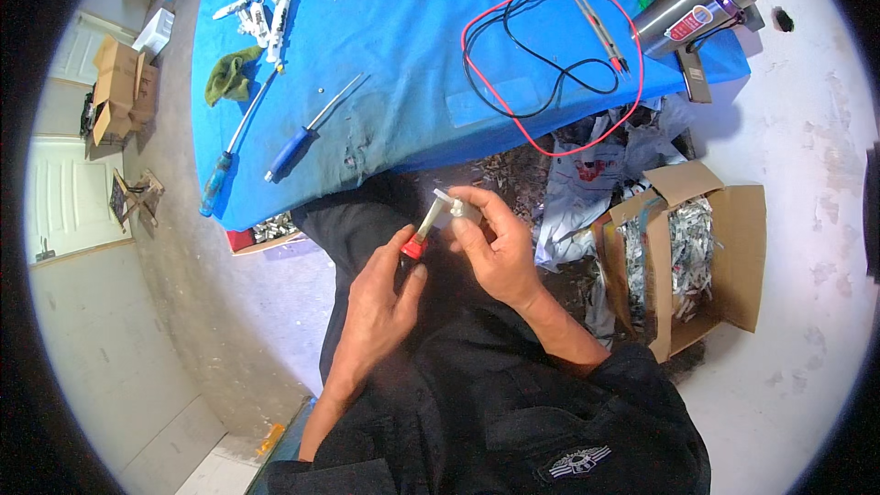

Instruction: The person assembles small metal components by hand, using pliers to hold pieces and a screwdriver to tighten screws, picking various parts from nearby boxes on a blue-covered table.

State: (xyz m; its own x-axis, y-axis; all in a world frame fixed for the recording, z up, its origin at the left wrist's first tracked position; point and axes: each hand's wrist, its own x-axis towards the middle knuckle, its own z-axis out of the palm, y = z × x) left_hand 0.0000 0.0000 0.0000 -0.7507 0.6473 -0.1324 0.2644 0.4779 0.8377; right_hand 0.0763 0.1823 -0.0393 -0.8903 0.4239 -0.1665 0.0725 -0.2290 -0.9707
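Screwdrivers lie handles-near on blue table, presumably for easy grabbing; left hand pinches red-ended piece just off table's near edge, likely to steady it; right hand pinches small white part at its far end, probably for finer control.

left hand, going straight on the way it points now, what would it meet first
Setting aside the red piece it holds, the left hand would likely meet the white piece in the right hand first, ahead and slightly rightward; depth is unclear from this one view.
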